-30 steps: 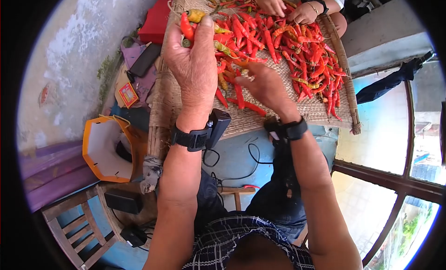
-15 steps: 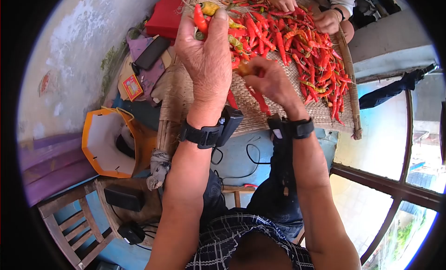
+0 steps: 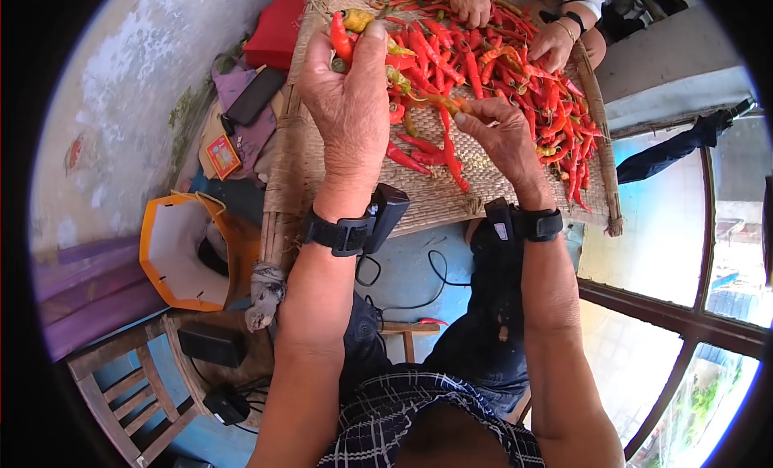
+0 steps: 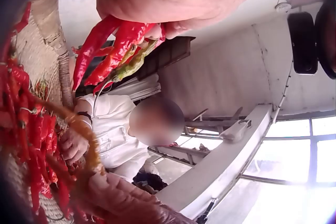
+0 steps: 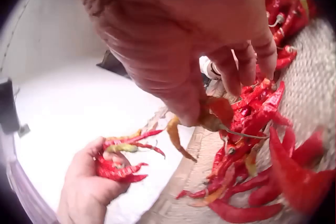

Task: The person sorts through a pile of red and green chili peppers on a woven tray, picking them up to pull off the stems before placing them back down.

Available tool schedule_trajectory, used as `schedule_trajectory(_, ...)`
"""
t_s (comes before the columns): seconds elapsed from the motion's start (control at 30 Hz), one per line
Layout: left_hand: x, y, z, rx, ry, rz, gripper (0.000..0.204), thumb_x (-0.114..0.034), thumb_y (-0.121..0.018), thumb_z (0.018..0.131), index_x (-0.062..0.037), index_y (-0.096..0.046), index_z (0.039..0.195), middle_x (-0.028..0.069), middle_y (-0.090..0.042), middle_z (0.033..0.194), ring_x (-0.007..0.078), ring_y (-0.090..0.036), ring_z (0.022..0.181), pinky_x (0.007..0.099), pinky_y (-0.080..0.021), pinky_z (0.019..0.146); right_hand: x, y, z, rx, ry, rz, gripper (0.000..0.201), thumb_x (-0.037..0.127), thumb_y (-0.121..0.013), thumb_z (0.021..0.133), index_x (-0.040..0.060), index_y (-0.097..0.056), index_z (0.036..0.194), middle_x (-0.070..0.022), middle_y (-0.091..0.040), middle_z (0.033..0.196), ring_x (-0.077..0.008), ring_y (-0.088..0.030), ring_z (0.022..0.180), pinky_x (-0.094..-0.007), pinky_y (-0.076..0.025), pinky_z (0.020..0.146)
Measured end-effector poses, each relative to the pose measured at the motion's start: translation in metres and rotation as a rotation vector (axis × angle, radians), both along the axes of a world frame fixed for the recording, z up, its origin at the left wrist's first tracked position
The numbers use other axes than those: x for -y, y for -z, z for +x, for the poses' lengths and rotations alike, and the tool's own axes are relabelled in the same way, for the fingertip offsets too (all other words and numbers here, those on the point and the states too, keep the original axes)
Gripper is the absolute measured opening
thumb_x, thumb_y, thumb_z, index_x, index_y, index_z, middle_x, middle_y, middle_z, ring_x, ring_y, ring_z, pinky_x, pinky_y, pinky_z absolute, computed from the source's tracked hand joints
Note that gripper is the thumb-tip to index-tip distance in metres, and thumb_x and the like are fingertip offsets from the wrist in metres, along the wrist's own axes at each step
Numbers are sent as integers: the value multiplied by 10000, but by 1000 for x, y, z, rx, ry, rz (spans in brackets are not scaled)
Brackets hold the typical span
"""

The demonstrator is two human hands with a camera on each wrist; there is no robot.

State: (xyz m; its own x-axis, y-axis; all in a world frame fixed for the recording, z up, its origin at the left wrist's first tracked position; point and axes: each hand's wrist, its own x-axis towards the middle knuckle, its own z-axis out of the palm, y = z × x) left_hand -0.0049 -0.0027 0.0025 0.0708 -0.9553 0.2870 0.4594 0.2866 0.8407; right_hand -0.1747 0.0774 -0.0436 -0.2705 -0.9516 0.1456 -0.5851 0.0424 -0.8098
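Note:
My left hand (image 3: 350,106) is raised over the near left part of the woven mat (image 3: 415,210), gripping a bunch of chili peppers (image 5: 118,169). Red ones and a yellow-green one stick out past its fingers in the left wrist view. Between thumb and fingertips, my right hand (image 3: 507,142) pinches an orange-yellow chili pepper (image 5: 178,140) by one end, over the near edge of the pile. Below that hand, several loose red chili peppers (image 3: 452,158) lie on the mat. A large pile of red chili peppers (image 3: 475,65) spreads beyond both hands.
Across the mat, another person's hands (image 3: 551,45) work in the pile. To the left sit a red bag (image 3: 278,33), a dark case (image 3: 256,96) and an orange-rimmed box (image 3: 181,255). A windowed wall (image 3: 644,243) stands on the right.
My right hand has gone from reaching with loose fingers to pinching the orange-yellow chili pepper. My left hand keeps its bunch. The other person's hands have shifted about in the pile.

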Motion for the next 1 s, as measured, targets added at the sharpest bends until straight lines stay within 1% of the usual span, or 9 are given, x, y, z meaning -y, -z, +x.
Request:
schedule_trajectory(0.17,0,6,-2,73,35,14,157,-160,-627,844,-30,-564,903,-10,-565,743,40,-476,606,207,-415,552,-7,-17,-16,381,24,137,214,222,-630,863,9,-646,859,-3,-605,669,-45,-489,549,-208,-413,507)
schedule_trajectory(0.33,-4,4,-5,82,90,11,237,-171,-657,822,-45,-570,1003,-5,-570,773,43,-467,564,190,-405,529,-16,1,-32,346,-28,238,215,247,-602,881,37,-650,876,10,-608,730,-37,-521,623,-176,-434,549)
schedule_trajectory(0.4,-7,2,-8,112,45,8,193,-183,-607,866,-24,-538,782,-27,-535,682,17,-436,598,215,-388,524,-19,0,-28,341,-85,191,229,235,-597,884,17,-652,926,-4,-615,766,-55,-527,641,-203,-448,556)
schedule_trajectory(0.43,-7,3,-8,113,46,8,193,-183,-607,866,-24,-538,782,-27,-535,682,17,-436,598,215,-388,524,-24,-4,-28,476,-92,189,230,237,-590,886,28,-658,953,13,-597,768,-53,-526,670,-205,-451,574)
schedule_trajectory(0.6,-6,6,-11,187,42,-33,192,-182,-605,863,-28,-533,774,-37,-508,674,13,-420,590,211,-370,512,-30,-17,-41,371,-86,196,219,245,-565,902,50,-642,965,19,-610,807,-43,-515,670,-176,-423,567)
schedule_trajectory(0.73,-8,5,-10,189,79,11,190,-184,-604,861,-26,-536,778,-38,-507,674,15,-420,595,211,-369,514,-33,-16,-56,583,93,62,191,210,-559,901,29,-621,906,14,-597,744,-40,-503,634,-194,-423,552)
schedule_trajectory(0.83,-9,3,-10,153,79,2,190,-188,-604,861,-23,-541,787,-38,-505,667,18,-421,594,211,-369,517,-34,-14,-87,790,242,-314,169,210,-548,908,49,-590,935,-2,-605,752,-61,-525,633,-205,-432,570)
schedule_trajectory(0.9,-8,5,-9,181,86,-4,189,-190,-600,863,-20,-547,800,-33,-514,674,22,-428,603,214,-375,529,-34,-15,-98,1244,506,-625,232,219,-514,925,-3,-555,976,-43,-575,782,-113,-526,637,-213,-426,602)
schedule_trajectory(1.0,-8,6,-9,192,82,-2,191,-192,-597,864,-20,-545,798,-31,-511,674,22,-422,602,220,-376,529,-35,2,-98,1340,414,-424,207,219,-530,910,22,-558,968,-41,-572,760,-109,-519,627,-216,-421,607)
